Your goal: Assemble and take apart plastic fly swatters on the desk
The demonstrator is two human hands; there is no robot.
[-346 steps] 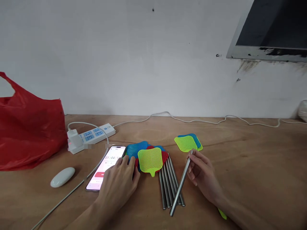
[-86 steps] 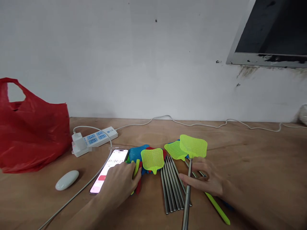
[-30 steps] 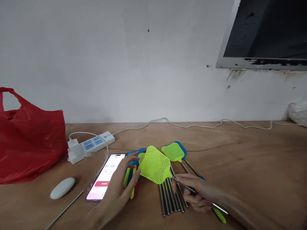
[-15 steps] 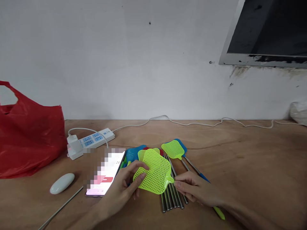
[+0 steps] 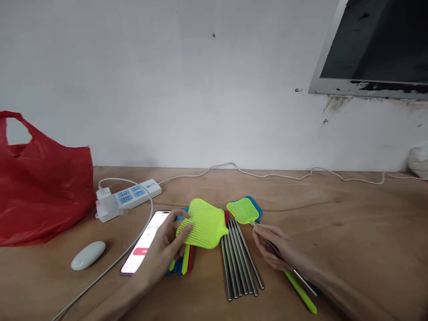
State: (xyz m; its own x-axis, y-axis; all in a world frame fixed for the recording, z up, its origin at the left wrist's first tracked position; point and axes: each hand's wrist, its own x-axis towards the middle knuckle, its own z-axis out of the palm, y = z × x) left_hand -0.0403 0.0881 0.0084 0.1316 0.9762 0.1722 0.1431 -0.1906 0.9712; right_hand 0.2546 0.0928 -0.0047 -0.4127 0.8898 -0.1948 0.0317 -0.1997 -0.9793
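Note:
My left hand point(image 5: 169, 243) pinches a yellow-green perforated fly swatter head point(image 5: 203, 225) by its left edge; the short neck points right with no rod on it. My right hand point(image 5: 272, 247) is closed on a thin metal rod point(image 5: 305, 283), which slants down to the right past the wrist. Beneath that hand lies a fly swatter with a yellow-green head point(image 5: 243, 211) and a matching handle point(image 5: 301, 292). A blue swatter head point(image 5: 254, 207) shows behind it. Several loose metal rods point(image 5: 239, 263) lie between my hands. Coloured handles point(image 5: 185, 261) stick out below the left hand.
A lit phone point(image 5: 145, 243) lies left of my left hand, with a white cable point(image 5: 110, 267) beside it. Farther left are a white mouse point(image 5: 88, 255), a power strip point(image 5: 133, 196) and a red plastic bag point(image 5: 50, 191). A wall point(image 5: 200, 111) stands behind the table.
My right hand has let go of the swatter head's neck and now holds a metal rod farther right. My left hand has lifted the head slightly up and left.

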